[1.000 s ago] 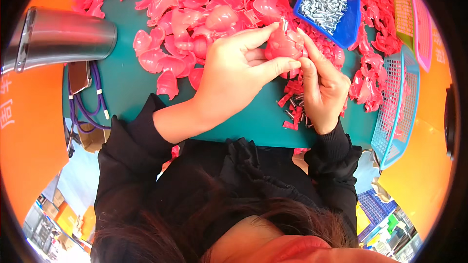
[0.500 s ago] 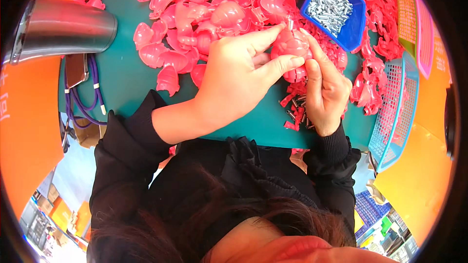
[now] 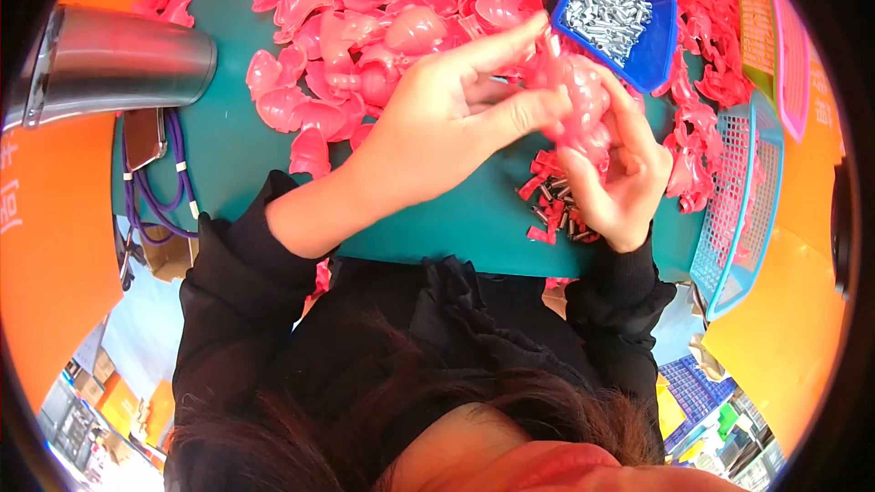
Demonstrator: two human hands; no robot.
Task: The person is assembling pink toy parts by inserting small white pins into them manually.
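Note:
A glossy pink-red moulded plastic piece [image 3: 585, 96] with a bumpy, rounded body is held up between my two hands above the green tabletop. My right hand [image 3: 627, 169] grips it from the right, its thumb below and its fingers curled behind. My left hand [image 3: 469, 109] has its thumb against the piece's left side and its index finger reaching along the top. A narrow metallic-looking tip shows at the piece's upper end. Motion blurs the piece's left edge and the left fingertips. Many loose pink plastic shells [image 3: 415, 27] lie heaped just beyond my hands.
A blue tray [image 3: 668, 44] of small metal cylinders sits on the pile at upper right. Small red and dark metallic bits [image 3: 550, 205] lie below my right hand. Light-blue basket [image 3: 735, 210] stands right; steel tumbler [image 3: 137, 62], phone [image 3: 144, 135] and purple cord [image 3: 175, 178] are left.
The plastic piece has turned and shifted slightly right, and now lies longer and more upright. My right hand has moved a little right with its grip loosened.

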